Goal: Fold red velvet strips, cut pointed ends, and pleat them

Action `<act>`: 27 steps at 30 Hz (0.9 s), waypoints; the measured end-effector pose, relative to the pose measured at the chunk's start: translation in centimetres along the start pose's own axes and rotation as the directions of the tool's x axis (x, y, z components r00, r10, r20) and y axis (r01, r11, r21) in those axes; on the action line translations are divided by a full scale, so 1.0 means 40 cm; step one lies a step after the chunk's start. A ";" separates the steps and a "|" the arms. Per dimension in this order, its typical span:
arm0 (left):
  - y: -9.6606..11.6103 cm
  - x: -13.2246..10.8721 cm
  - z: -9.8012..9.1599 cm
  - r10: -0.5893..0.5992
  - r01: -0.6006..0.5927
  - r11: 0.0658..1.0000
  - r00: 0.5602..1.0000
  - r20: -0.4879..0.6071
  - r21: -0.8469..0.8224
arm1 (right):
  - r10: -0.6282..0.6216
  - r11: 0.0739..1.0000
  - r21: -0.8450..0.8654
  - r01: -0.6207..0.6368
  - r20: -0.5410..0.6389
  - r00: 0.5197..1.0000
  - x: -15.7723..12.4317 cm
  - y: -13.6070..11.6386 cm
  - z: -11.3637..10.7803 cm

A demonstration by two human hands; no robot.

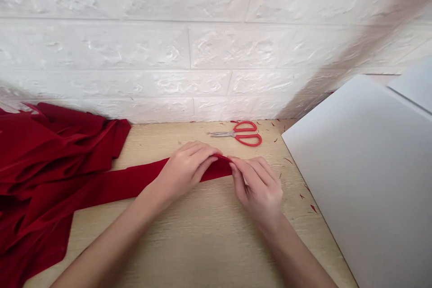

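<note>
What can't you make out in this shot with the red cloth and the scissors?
Head view only:
- Cloth end: covered by the left hand and right hand.
- Cloth pile: cut off by the left edge.
- White board: cut off at right and bottom.
- Red scraps: too small to identify.

Red cloth strip pinched at its free end, as I see it from the head view.

I see a long, flat strip of deep red fabric [135, 182] lying across the wooden table [202, 234], running from the middle of the top toward the left edge, where it joins a crumpled, folded heap of the same red cloth [43, 166] that spills over that edge. The strip's right end sits near the table's far edge, slightly lifted and folded over. My left hand [185, 168] and right hand [259, 186] pinch that end between their fingertips, touching each other.
</note>
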State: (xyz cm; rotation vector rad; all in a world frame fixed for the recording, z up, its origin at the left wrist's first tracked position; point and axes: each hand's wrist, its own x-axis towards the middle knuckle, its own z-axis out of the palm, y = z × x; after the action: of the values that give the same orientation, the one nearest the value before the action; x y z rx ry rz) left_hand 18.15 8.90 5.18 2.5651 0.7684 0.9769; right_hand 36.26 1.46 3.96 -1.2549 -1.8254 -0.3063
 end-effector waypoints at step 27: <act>0.009 -0.043 -0.005 0.153 -0.153 0.988 0.964 -0.215 0.018 | 0.129 0.956 0.265 -0.130 0.023 0.991 0.003 -0.023 0.021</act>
State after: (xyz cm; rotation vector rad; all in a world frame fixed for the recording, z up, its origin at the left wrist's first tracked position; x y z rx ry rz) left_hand 17.06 7.63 4.57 2.5785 0.6293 1.3214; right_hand 35.03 1.62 3.78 -1.1790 -1.7137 0.0158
